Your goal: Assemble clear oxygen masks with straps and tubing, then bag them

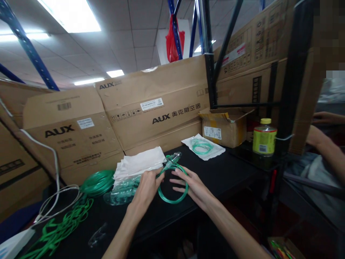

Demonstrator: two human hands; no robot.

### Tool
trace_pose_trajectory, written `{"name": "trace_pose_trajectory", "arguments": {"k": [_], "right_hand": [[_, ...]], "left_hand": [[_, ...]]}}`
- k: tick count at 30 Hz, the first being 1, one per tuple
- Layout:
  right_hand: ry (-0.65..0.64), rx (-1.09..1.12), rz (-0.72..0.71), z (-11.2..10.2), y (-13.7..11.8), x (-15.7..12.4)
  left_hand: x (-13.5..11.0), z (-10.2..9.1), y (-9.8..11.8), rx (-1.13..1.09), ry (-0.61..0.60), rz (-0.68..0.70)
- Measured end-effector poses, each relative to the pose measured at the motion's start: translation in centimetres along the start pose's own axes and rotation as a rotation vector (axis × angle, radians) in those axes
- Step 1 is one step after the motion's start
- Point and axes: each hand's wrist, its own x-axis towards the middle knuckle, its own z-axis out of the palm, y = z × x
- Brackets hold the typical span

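Note:
A coil of thin green tubing (174, 202) with a clear plastic fitting (174, 160) at its top is held up over the black table. My left hand (148, 185) is closed on the coil's upper left side, by the fitting. My right hand (194, 185) holds the coil's right side, its fingers reaching through the loop and somewhat apart. Left of my hands lie a stack of white pouches (138, 163) and clear bags with greenish plastic parts (122, 192). Behind the coil rests a white pouch (210, 153) with coiled green tubing (202, 146) on it.
A larger green tubing coil (98, 182), loose green strips (64, 223) and a white cable (56, 158) lie at left. An open carton (225, 126) and yellow-labelled bottle (264, 138) stand right, near a black post (293, 79). Another person's arm (327, 144) shows at far right.

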Motion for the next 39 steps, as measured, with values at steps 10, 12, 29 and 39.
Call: {"name": "trace_pose_trajectory", "arguments": {"k": [10,12,29,39], "right_hand": [[0.064,0.053,0.021,0.1,0.5,1.5],[0.071,0.055,0.025,0.1,0.4,1.7],[0.223,0.015,-0.016,-0.9,1.0,4.0],[0.293,0.067,-0.063,-3.6,-1.1,3.2]], "left_hand": [[-0.9,4.0,2.8,0.069,-0.020,-0.076],[-0.9,4.4,3.0,0.078,-0.023,-0.072],[-0.1,5.0,4.2,0.079,-0.049,0.019],[1.8,3.1,3.2,0.145,0.085,-0.090]]}}
